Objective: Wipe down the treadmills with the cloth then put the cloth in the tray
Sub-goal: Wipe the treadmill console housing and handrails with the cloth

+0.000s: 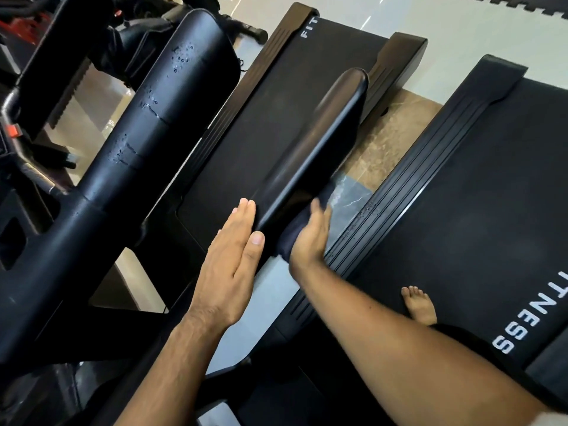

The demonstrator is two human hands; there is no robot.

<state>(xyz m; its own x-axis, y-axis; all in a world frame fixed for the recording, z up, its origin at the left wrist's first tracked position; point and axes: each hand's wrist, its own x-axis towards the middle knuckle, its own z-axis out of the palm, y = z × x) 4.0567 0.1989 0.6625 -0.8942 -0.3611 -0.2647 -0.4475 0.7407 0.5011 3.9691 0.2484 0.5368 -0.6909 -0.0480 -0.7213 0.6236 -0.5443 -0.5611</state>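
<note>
Right hand [309, 238] presses a dark cloth [292, 230] against the near end of a black handrail [319, 142], fingers wrapped on the cloth, at about 5 o'clock from frame centre. Left hand [229, 265] is flat and wide, fingers together, holding nothing, its fingertips [246, 207] touching the same handrail's other side at 6 o'clock. Two treadmill belts run toward 1 o'clock, one belt [276, 124] under the rail, the other belt [479, 210] at 3 o'clock with a bare foot [419, 305] on it.
</note>
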